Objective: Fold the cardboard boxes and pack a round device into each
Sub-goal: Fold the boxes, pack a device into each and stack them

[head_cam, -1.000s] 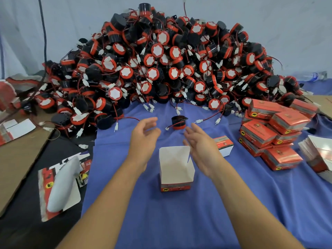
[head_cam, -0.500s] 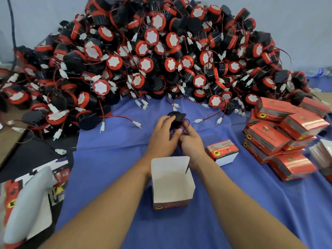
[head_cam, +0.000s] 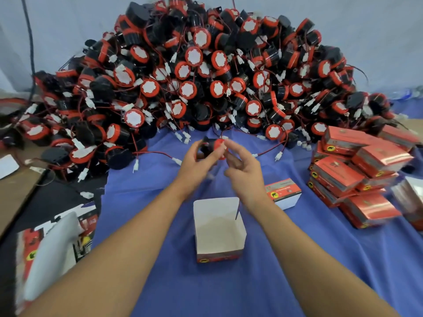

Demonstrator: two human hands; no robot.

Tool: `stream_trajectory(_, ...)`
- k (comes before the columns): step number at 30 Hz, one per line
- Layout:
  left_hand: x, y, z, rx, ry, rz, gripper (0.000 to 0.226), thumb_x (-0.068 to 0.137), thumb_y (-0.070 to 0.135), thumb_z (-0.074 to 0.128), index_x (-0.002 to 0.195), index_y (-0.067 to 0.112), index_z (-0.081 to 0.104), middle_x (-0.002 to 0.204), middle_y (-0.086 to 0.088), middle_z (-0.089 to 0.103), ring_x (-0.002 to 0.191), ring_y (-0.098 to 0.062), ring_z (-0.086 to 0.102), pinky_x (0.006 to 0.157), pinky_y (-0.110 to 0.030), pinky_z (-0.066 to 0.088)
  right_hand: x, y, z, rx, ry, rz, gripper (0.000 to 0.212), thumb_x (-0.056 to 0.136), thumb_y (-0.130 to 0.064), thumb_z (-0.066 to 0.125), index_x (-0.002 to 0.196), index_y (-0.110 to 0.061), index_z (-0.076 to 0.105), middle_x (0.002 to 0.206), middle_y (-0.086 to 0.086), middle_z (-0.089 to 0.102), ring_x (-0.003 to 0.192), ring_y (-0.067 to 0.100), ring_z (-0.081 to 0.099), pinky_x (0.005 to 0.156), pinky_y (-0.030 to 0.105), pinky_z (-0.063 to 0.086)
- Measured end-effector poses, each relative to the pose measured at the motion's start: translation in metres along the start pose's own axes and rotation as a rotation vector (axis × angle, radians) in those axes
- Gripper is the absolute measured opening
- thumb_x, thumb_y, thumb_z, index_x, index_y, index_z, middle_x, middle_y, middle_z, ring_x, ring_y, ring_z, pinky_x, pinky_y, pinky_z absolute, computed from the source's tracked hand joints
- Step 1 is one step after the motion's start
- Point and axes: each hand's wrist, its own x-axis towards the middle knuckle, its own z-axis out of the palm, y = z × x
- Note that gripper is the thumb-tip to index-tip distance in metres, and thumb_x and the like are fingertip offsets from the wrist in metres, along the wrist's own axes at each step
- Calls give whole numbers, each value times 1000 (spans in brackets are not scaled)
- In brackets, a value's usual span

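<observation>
An open white cardboard box (head_cam: pixel 218 232) with a red base stands on the blue cloth in front of me, its top flaps up. Just beyond it my left hand (head_cam: pixel 196 164) grips a round black-and-red device (head_cam: pixel 212 146) lifted off the cloth. My right hand (head_cam: pixel 243 168) is beside it, fingers half curled, thumb and fingertips at the device's red end. A huge heap of the same round devices (head_cam: pixel 201 72) with red wires and white plugs fills the back of the table.
Closed red boxes (head_cam: pixel 357 170) are stacked at the right. One closed box (head_cam: pixel 285 193) lies near my right wrist. Flat unfolded box blanks (head_cam: pixel 409 195) sit at the far right. A white object (head_cam: pixel 52 250) lies on printed blanks at the left, beside brown cardboard (head_cam: pixel 16 193).
Both hands reached from beside the open box to a device at the heap's edge, took hold of it and lifted it off the cloth toward me.
</observation>
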Motion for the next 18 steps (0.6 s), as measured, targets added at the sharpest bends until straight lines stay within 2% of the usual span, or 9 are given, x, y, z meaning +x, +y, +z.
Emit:
stream_trajectory(2, -13, 28, 2, -125, -11, 4, 44, 92, 35, 77, 124, 7, 64, 114, -9, 76, 106, -27, 73, 92, -43, 60, -4, -26, 2, 25, -45, -59, 72, 84, 34, 34, 136, -11, 54, 130, 9, 67, 121, 6, 65, 94, 32, 58)
stream_trajectory(4, -30, 58, 1, -202, -51, 6, 36, 94, 31, 75, 123, 10, 69, 117, -11, 76, 106, -28, 74, 89, -38, 61, -13, -52, 1, -84, -34, -217, 62, 89, 25, 46, 137, -14, 55, 138, 11, 62, 130, 16, 60, 103, 39, 55)
stream_trajectory(5, -41, 71, -1, -222, -76, 2, 33, 95, 31, 74, 122, 12, 69, 115, -9, 77, 103, -25, 75, 85, -33, 61, -19, -64, -2, -193, -12, -309, 58, 90, 19, 55, 138, -15, 57, 140, 8, 59, 131, 16, 57, 107, 38, 51)
stream_trajectory(7, -66, 93, -3, -215, -91, 7, 38, 95, 35, 72, 125, 14, 66, 111, -5, 78, 98, -20, 76, 79, -29, 60, -30, -81, -8, -352, 11, -411, 55, 91, 3, 69, 139, -21, 57, 141, -2, 54, 130, 8, 51, 107, 26, 46)
stream_trajectory(9, -94, 104, -2, -195, -45, 38, 49, 88, 43, 76, 128, 20, 59, 110, -3, 78, 97, -21, 77, 79, -31, 61, -46, -96, -12, -302, -97, -342, 56, 94, -6, 73, 144, -23, 53, 141, -4, 54, 126, 1, 53, 102, 18, 47)
stream_trajectory(11, -117, 105, 3, -168, 24, 92, 52, 80, 51, 77, 123, 29, 57, 113, 2, 77, 97, -19, 77, 78, -30, 62, -61, -101, -15, -275, -177, -288, 57, 94, -9, 73, 146, -17, 52, 140, -1, 60, 126, 6, 59, 103, 27, 52)
stream_trajectory(13, -138, 102, 5, -110, 93, 133, 45, 80, 57, 69, 117, 36, 59, 110, 10, 76, 99, -15, 75, 75, -28, 62, -77, -99, -20, -320, -183, -291, 55, 94, -12, 73, 145, -16, 54, 135, -4, 64, 124, 10, 61, 105, 35, 52)
stream_trajectory(16, -160, 89, 3, -26, 136, 129, 41, 98, 61, 39, 112, 39, 70, 113, 17, 75, 110, -3, 67, 98, -37, 54, -98, -92, -29, -347, -195, -224, 50, 96, -13, 71, 143, -19, 55, 134, -5, 64, 122, 9, 62, 105, 36, 52)
stream_trajectory(18, -168, 79, -1, -47, 118, 108, 53, 111, 43, 25, 101, 46, 77, 113, 25, 74, 114, 8, 63, 102, -30, 46, -106, -88, -37, -378, -210, -166, 49, 97, -13, 69, 144, -20, 54, 135, -5, 64, 123, 11, 62, 105, 40, 52)
